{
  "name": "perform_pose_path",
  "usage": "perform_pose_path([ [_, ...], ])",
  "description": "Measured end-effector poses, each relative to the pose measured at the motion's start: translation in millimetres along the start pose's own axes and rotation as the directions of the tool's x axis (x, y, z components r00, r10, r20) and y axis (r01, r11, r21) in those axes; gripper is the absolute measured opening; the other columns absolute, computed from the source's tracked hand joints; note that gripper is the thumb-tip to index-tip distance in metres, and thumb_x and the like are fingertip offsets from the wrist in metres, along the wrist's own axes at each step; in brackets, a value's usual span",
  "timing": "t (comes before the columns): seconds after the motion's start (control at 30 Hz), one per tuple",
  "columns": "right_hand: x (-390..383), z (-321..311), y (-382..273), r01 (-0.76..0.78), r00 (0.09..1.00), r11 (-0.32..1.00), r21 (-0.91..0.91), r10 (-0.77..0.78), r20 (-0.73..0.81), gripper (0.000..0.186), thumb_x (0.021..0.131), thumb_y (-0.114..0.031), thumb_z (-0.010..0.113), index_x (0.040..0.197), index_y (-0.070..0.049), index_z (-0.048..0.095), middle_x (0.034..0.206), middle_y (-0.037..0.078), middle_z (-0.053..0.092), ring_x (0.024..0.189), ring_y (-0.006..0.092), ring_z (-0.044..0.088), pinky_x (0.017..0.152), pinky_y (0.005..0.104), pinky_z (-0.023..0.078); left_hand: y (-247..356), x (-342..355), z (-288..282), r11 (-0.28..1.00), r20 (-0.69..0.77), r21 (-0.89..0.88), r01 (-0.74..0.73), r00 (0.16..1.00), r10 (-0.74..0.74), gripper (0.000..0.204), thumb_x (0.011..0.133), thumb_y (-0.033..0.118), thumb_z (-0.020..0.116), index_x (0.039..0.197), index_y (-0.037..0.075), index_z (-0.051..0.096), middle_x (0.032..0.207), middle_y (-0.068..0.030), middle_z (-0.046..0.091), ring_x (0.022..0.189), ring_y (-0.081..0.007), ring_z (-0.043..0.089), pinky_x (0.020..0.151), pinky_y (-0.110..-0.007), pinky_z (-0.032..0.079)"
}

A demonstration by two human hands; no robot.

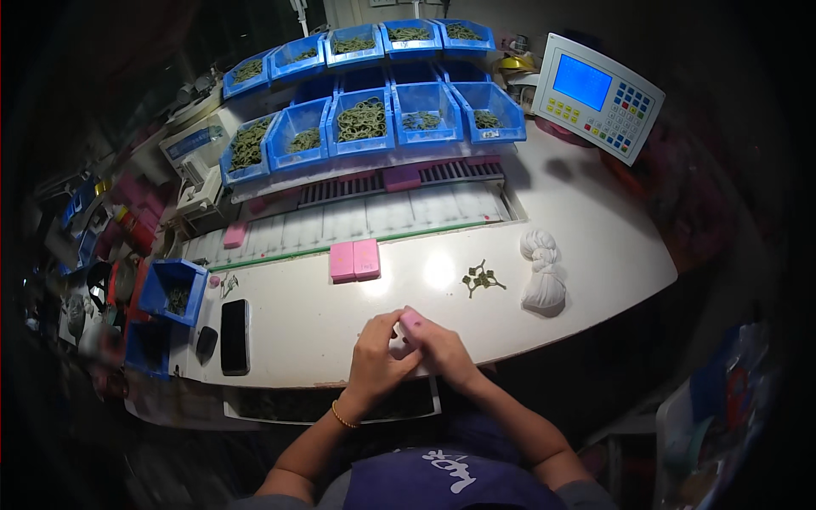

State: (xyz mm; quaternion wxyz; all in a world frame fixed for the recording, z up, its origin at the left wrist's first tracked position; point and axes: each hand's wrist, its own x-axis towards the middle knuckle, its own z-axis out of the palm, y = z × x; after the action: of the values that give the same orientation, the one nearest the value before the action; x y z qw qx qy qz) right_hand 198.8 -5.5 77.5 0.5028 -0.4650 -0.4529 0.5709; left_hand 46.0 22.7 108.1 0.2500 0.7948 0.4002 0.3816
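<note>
Meanwhile, at the near edge of the white desk (595, 255), both the left hand (374, 361) and right hand (438, 344) close on a small pink block (410, 320), seemingly mid-assembly, two finished-looking pink blocks (354, 260) lying just beyond.

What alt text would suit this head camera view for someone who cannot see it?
Both hands, left hand and right hand, hold a small pink block over a white table. Behind lie two pink blocks and blue bins of green bands.
</note>
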Motion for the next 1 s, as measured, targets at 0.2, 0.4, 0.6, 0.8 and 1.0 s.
perform_pose_path([
  [0.2, -13, 16, -6, 0.053, 0.996, 0.992, 0.111, -0.044, -0.083, 0.048, 0.105, -0.029, 0.039, 0.135, 0.005, 0.055, 0.085, 0.002, 0.057, 0.077, 0.0098, 0.051, 0.070, 0.0254, 0.045, 2, -10, 5, 0.995, -0.075, -0.062, -0.077, 0.995, 0.073, 0.058, 0.069, 0.007, 0.079, 0.123, -0.002, 0.058, 0.096, -0.0155, 0.063, 0.077, -0.0275, 0.065, 0.072, -0.038, 0.054],
  [0.4, -9, 1, 2, 0.097, 0.976, 0.991, -0.090, -0.113, -0.187, 0.048, 0.104, -0.024, 0.031, 0.122, 0.007, 0.062, 0.108, 0.018, 0.070, 0.102, 0.0203, 0.067, 0.092, 0.0330, 0.051, 7, -7, -1, 0.964, -0.001, -0.258, 0.065, 0.998, -0.068, 0.051, 0.075, 0.005, 0.078, 0.122, -0.001, 0.058, 0.103, -0.0125, 0.064, 0.090, -0.0212, 0.067, 0.078, -0.034, 0.058],
  [0.6, -8, -14, 11, 0.151, 0.946, 0.903, -0.403, -0.251, -0.207, 0.042, 0.102, -0.023, 0.043, 0.130, 0.004, 0.058, 0.105, 0.017, 0.064, 0.093, 0.0242, 0.062, 0.088, 0.0347, 0.048, -10, -15, -18, 0.708, 0.190, -0.566, 0.422, 0.903, -0.386, 0.055, 0.082, 0.000, 0.073, 0.131, -0.001, 0.047, 0.117, -0.0098, 0.057, 0.106, -0.0172, 0.062, 0.092, -0.030, 0.055],
  [0.8, -14, -20, -9, 0.249, 0.861, 0.544, -0.801, -0.503, -0.074, 0.043, 0.096, -0.012, 0.058, 0.136, 0.001, 0.050, 0.096, 0.012, 0.057, 0.084, 0.0236, 0.056, 0.081, 0.0335, 0.048, -21, -12, -26, 0.582, 0.267, -0.643, 0.498, 0.858, -0.439, 0.055, 0.082, -0.002, 0.072, 0.132, 0.002, 0.049, 0.109, -0.0080, 0.059, 0.090, -0.0111, 0.063, 0.071, -0.022, 0.054],
  [1.0, -11, -33, -14, 0.141, 0.984, 0.925, -0.352, -0.170, -0.050, 0.033, 0.097, -0.020, 0.059, 0.121, 0.002, 0.054, 0.093, 0.010, 0.060, 0.079, 0.0147, 0.055, 0.072, 0.0302, 0.047, -4, 16, -13, 0.626, 0.381, -0.603, 0.494, 0.868, -0.319, 0.053, 0.083, 0.002, 0.073, 0.132, 0.003, 0.053, 0.098, -0.0062, 0.062, 0.078, -0.0083, 0.062, 0.061, -0.020, 0.049],
])
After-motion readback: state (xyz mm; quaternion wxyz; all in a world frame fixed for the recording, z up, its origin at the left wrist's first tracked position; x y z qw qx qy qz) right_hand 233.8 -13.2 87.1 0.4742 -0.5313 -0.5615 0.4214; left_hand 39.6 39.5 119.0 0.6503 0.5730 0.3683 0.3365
